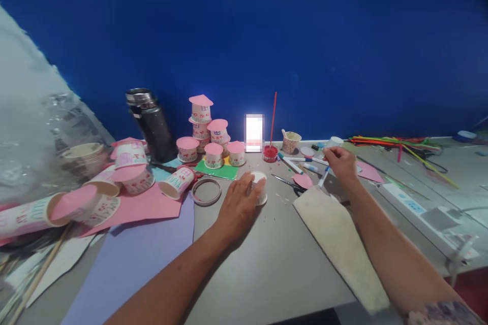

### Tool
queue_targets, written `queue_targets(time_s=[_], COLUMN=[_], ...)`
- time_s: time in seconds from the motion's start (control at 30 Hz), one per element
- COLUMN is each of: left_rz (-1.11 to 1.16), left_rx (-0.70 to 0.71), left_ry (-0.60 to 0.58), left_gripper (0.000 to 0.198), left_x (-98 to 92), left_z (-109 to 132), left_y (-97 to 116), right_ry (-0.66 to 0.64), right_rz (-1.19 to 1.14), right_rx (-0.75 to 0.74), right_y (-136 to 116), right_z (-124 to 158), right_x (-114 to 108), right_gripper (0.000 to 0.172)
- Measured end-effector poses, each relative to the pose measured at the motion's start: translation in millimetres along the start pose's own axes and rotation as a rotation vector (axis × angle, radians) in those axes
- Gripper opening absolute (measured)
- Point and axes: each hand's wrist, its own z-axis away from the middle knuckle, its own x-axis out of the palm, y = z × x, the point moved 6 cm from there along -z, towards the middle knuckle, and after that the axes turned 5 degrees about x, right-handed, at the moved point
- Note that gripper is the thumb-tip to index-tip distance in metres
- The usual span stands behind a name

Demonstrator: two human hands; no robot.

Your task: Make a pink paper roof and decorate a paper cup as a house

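In the head view my left hand is closed around a small white paper cup that stands upside down on the table. Its fingers and thumb hide much of the cup. Further right, my right hand has its fingertips pinched together near a white round container. Whatever may be between those fingertips is hidden or too small to name. Between the hands lie scissors, a pink paper circle and several markers.
Decorated cups with pink paper roofs are stacked behind, beside a dark flask. A tape roll lies left of my left hand. A red dish holds an upright stick. A power strip lies at right, a pale cloth in front.
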Motion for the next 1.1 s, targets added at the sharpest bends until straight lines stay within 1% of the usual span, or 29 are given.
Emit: queue_targets(time_s=[0.1, 0.17, 0.3, 0.4, 0.5, 0.57, 0.63, 0.7, 0.8, 0.87, 0.93, 1.1], left_rz=[0.03, 0.048, 0.052, 0.057, 0.085, 0.097, 0.095, 0.076, 0.051, 0.05, 0.054, 0.072], left_rx=[0.006, -0.002, -0.012, -0.014, -0.035, -0.044, -0.036, -0.022, -0.015, -0.02, -0.025, -0.022], left_ry=[-0.005, -0.014, -0.003, -0.012, -0.018, -0.011, -0.007, 0.005, 0.028, 0.035, 0.038, 0.041], left_gripper=[0.067, 0.069, 0.07, 0.073, 0.079, 0.079, 0.078, 0.076, 0.074, 0.075, 0.076, 0.077], left_x=[-2.5, -3.6, -5.6, -5.1, -5.4, -6.6, -7.2, -7.3, -6.8, -6.5, -7.0, -9.1], left_z=[-1.1, -1.4, -1.6, -1.6, -1.5, -1.4, -1.2, -1.0, -0.3, 0.0, 0.1, -0.7], left_y=[3.8, 3.3, -2.6, -5.5, -5.7, -5.0, -4.2, -4.2, -5.6, -6.6, -7.0, -6.8], right_ry=[0.025, 0.019, -0.028, -0.095, -0.165, -0.182, -0.175, -0.177, -0.253, -0.312, -0.337, -0.363], right_rz=[-0.112, -0.162, -0.206, -0.198, -0.164, -0.144, -0.139, -0.145, -0.152, -0.157, -0.173, -0.225], right_rx=[-0.035, -0.051, -0.059, -0.084, -0.149, -0.208, -0.262, -0.299, -0.35, -0.381, -0.403, -0.451], right_y=[-22.3, -33.7, -45.4, -57.2, -78.7, -93.0, -100.7, -99.6, -90.2, -87.1, -89.7, -106.6], right_z=[-4.4, -3.1, 3.7, 0.3, -6.6, -4.5, 7.7, 29.0, 66.7, 87.5, 101.5, 124.7], right_x=[11.2, 22.1, 41.8, 50.3, 55.9, 60.3, 67.1, 77.5, 96.2, 103.9, 104.9, 99.1], right_gripper=[0.046, 0.048, 0.052, 0.054, 0.049, 0.043, 0.039, 0.039, 0.04, 0.038, 0.037, 0.036])
